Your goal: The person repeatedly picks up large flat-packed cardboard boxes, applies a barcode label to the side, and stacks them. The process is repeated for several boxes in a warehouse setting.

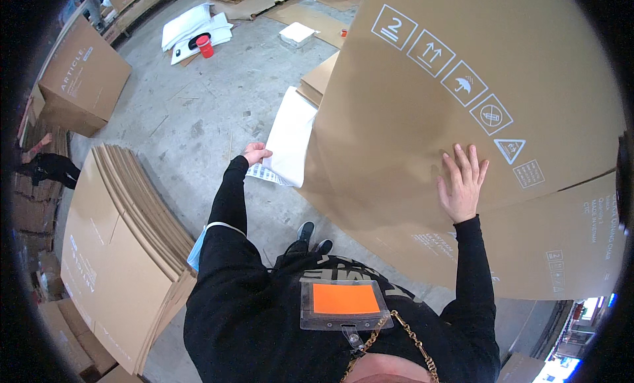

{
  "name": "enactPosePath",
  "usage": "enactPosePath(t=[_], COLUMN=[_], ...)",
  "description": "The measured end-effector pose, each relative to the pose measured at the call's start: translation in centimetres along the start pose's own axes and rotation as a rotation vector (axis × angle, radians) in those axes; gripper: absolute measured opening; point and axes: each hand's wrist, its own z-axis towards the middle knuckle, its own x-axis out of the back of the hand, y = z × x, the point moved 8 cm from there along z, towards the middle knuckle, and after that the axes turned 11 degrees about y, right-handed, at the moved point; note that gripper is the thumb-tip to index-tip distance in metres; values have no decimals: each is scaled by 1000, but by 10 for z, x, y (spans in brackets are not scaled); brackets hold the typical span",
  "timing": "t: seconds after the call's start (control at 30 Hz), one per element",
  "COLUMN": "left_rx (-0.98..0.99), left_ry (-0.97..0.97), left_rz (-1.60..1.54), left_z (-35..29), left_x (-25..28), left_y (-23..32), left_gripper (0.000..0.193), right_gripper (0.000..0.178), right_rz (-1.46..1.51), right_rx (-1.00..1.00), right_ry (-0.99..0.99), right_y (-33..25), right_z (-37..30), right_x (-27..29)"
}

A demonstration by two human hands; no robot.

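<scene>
My left hand [256, 153] pinches the near-left edge of a white paper sheet [292, 135], perhaps several together. A printed strip shows along the bottom of the sheet, which hangs beside the left edge of a large brown cardboard box [370, 125]. Flat on the box's broad face rests my right hand [463, 185], fingers spread, with nothing in it. White handling symbols run in a slanting row across that face, above and to the right of the hand. Part of the box lies beyond the picture's right rim.
Flattened cartons [99, 244] stand stacked close at my left. Farther left are another brown box [92, 72] and a person's dark-clothed arm [53, 168]. Ahead on the concrete floor lie white foam-like sheets [185, 26], a red container [205, 47] and a white package [297, 34].
</scene>
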Motion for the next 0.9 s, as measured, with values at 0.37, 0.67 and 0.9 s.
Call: enactPosePath(t=[0.37, 0.67, 0.9], left_rx=[-24, 144, 299], left_ry=[-144, -114, -174], left_rz=[347, -325, -382], left_z=[-83, -104, -123], left_x=[-33, -39, -29], left_y=[-74, -73, -20], left_gripper=[36, 40, 32], right_gripper=[48, 52, 29], right_rz=[58, 171, 803], right_rx=[-71, -118, -100], right_ry=[122, 63, -137], right_y=[-8, -94, -276], right_z=[-6, -12, -13], right_x=[-10, -45, -119])
